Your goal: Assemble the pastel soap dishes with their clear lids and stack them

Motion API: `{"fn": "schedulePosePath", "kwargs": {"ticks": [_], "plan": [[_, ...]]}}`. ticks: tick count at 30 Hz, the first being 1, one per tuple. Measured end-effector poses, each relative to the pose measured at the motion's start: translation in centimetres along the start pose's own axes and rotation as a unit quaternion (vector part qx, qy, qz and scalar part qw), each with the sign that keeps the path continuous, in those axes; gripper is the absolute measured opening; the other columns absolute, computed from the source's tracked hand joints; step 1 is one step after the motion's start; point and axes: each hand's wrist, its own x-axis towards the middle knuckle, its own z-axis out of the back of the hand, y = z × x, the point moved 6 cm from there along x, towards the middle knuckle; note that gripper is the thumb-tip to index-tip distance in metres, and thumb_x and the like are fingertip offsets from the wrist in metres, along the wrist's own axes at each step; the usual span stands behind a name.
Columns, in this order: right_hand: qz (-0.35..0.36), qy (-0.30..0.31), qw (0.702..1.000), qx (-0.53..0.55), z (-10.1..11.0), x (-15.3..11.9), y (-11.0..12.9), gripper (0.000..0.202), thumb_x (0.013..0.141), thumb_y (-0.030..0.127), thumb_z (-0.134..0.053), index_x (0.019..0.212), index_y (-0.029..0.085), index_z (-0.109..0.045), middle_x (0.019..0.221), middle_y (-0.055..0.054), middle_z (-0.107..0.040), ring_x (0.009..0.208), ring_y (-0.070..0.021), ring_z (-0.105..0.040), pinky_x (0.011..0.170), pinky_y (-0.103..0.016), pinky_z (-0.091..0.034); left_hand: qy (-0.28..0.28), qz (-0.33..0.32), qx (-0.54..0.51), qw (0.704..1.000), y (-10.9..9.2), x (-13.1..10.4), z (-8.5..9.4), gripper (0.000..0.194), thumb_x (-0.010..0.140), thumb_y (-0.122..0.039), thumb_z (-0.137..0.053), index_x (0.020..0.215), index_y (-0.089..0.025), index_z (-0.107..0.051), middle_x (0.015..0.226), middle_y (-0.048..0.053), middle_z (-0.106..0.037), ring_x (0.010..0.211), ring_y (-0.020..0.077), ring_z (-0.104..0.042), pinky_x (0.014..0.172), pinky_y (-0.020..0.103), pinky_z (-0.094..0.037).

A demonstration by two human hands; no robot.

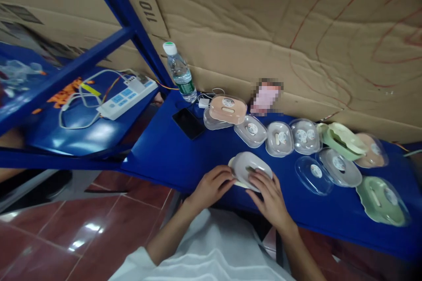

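Observation:
Both hands rest on one oval container [248,163] with a clear lid over a cream base, lying on the blue table [171,149] near its front edge. My left hand [211,186] grips its left side, fingers curled onto the rim. My right hand [268,195] presses on the lid's right side from above. Beyond it runs a row of similar oval containers: a peach one [228,109] stacked on a clear one, then clear-lidded ones [251,131], [279,138], [305,135].
Green containers [339,139], [382,199] and clear lids [313,174] lie to the right. A black phone [188,123], a water bottle [180,72] and a charger stand at the back left. A power strip [127,95] sits on the left blue shelf. Cardboard lines the back wall.

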Motion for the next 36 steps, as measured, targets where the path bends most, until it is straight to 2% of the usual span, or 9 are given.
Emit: {"fn": "schedulePosePath", "kwargs": {"ticks": [5,9,13,17,20,25,29,33,36], "plan": [[0.005,-0.036,0.999,-0.029,1.9,-0.6,0.1,0.037,0.104,0.024,-0.067,0.141,0.030,-0.063,0.133,-0.004,-0.077,0.130,-0.0258,-0.071,0.122,-0.052,-0.044,-0.022,0.030,-0.063,0.997,0.5,0.4,-0.2,0.024,0.103,-0.022,-0.068,0.127,-0.024,-0.066,0.129,0.011,-0.068,0.123,0.0220,-0.068,0.104,0.038,-0.062],[-0.043,-0.162,0.984,-0.059,6.3,-3.2,-2.3,0.039,0.098,0.026,-0.077,0.135,0.029,-0.068,0.122,-0.006,-0.079,0.118,-0.0273,-0.075,0.111,-0.052,-0.053,0.024,0.074,-0.115,0.990,1.0,0.3,-1.3,0.052,0.106,-0.031,-0.062,0.156,-0.027,-0.046,0.154,0.017,-0.052,0.139,0.0268,-0.059,0.106,0.044,-0.062],[-0.106,-0.307,0.927,-0.187,13.7,-6.0,-8.4,0.038,0.092,0.034,-0.084,0.126,0.021,-0.073,0.117,-0.014,-0.079,0.115,-0.0294,-0.075,0.102,-0.047,-0.057,0.122,0.072,-0.018,0.990,0.6,0.6,-2.7,0.052,0.107,-0.033,-0.062,0.156,-0.029,-0.047,0.157,0.015,-0.052,0.142,0.0277,-0.058,0.115,0.049,-0.055],[-0.189,-0.274,0.906,-0.262,20.1,-4.8,-16.7,0.057,0.094,0.060,-0.075,0.127,0.013,-0.073,0.122,-0.021,-0.076,0.118,-0.0298,-0.072,0.103,-0.045,-0.054,0.157,0.056,0.058,0.984,0.3,0.7,-3.6,0.044,0.108,-0.033,-0.060,0.152,-0.028,-0.054,0.156,0.013,-0.056,0.139,0.0280,-0.060,0.114,0.048,-0.054],[-0.195,-0.208,0.926,-0.248,22.0,-2.0,-21.3,0.054,0.101,0.061,-0.065,0.136,0.019,-0.071,0.129,-0.020,-0.075,0.124,-0.0279,-0.067,0.105,-0.045,-0.048,0.159,0.046,0.074,0.983,0.5,0.4,-3.9,0.033,0.109,-0.031,-0.058,0.142,-0.026,-0.063,0.149,0.011,-0.062,0.137,0.0267,-0.062,0.113,0.047,-0.054],[-0.193,-0.140,0.927,-0.291,20.6,1.3,-22.6,0.048,0.111,0.049,-0.045,0.141,0.019,-0.069,0.144,-0.020,-0.068,0.143,-0.0293,-0.054,0.119,-0.057,-0.027,0.112,0.048,0.075,0.990,0.9,-0.1,-3.7,0.024,0.109,-0.028,-0.059,0.130,-0.026,-0.070,0.139,0.008,-0.069,0.127,0.0230,-0.068,0.109,0.044,-0.056],[-0.107,-0.140,0.945,-0.275,16.7,3.2,-17.1,0.055,0.109,0.056,-0.052,0.146,0.018,-0.063,0.153,-0.019,-0.062,0.149,-0.0321,-0.050,0.123,-0.055,-0.026,0.086,0.035,0.070,0.993,0.8,0.1,-3.5,0.021,0.108,-0.026,-0.060,0.124,-0.026,-0.073,0.133,0.007,-0.073,0.120,0.0216,-0.071,0.106,0.042,-0.058],[0.005,-0.042,0.974,-0.225,9.9,6.6,-10.5,0.047,0.110,0.048,-0.053,0.149,0.023,-0.059,0.152,-0.013,-0.064,0.146,-0.0300,-0.054,0.127,-0.053,-0.027,0.047,0.020,0.059,0.997,0.0,0.1,-2.7,0.018,0.107,-0.024,-0.061,0.117,-0.025,-0.075,0.125,0.007,-0.076,0.113,0.0198,-0.073,0.100,0.039,-0.060],[0.042,-0.001,0.972,-0.229,5.0,9.5,-8.0,0.052,0.110,0.047,-0.051,0.155,0.020,-0.055,0.158,-0.017,-0.058,0.150,-0.0342,-0.050,0.129,-0.058,-0.024,0.028,0.032,0.051,0.998,-0.4,-0.7,-1.8,0.017,0.107,-0.023,-0.061,0.116,-0.025,-0.075,0.120,0.007,-0.077,0.109,0.0192,-0.074,0.097,0.036,-0.061]]}}
